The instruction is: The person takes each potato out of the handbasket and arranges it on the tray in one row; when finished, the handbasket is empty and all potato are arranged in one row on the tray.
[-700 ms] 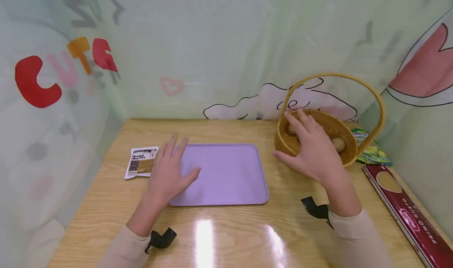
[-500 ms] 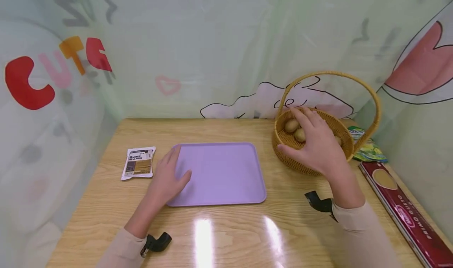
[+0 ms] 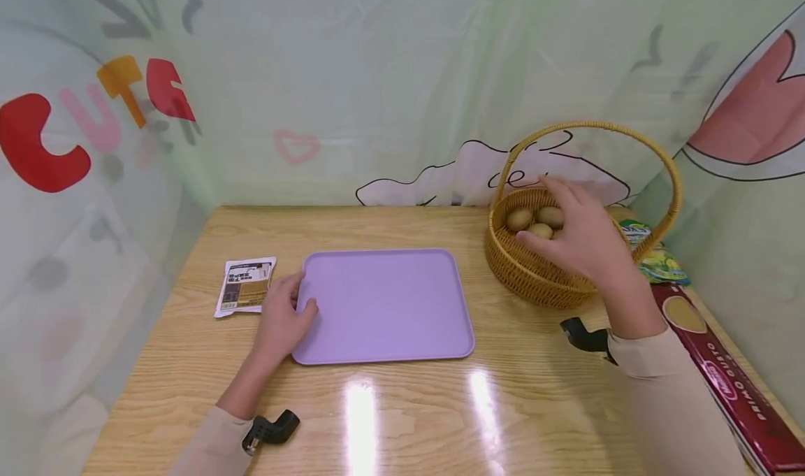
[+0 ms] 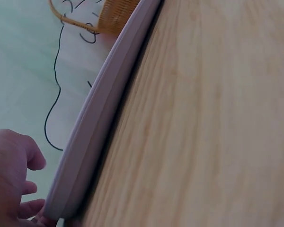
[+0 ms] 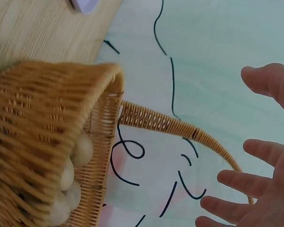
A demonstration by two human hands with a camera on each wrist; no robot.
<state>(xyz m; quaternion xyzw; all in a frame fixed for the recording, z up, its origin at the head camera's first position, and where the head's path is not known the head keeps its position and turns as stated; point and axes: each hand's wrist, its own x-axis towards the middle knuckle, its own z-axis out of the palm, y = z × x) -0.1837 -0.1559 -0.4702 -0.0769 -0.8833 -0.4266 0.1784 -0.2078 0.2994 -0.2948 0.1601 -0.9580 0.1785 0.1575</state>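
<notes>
A lilac tray [image 3: 385, 307] lies flat on the table. At its left side, my left hand [image 3: 281, 322] bends its fingers round the rim, the thumb above the tray. In the left wrist view, the lowest fingers meet the tray's edge [image 4: 92, 118] at its near corner. My right hand [image 3: 588, 235] hovers over a wicker basket [image 3: 525, 270], holding nothing. Its fingers are spread apart in the right wrist view. Several tan oval things [image 3: 519, 219], potato-like, lie in the basket; the hand hides part of its inside.
A small printed packet [image 3: 245, 286] lies left of the tray. Right of the basket are a green-yellow bag [image 3: 666, 265] and a long dark red box [image 3: 723, 364]. The basket's tall handle [image 3: 674, 182] arches upward. A printed curtain [image 3: 377, 77] borders the table's back.
My left hand has come down to the tray's left rim, its fingers bending. My right hand has shifted right over the basket, uncovering more of the oval things.
</notes>
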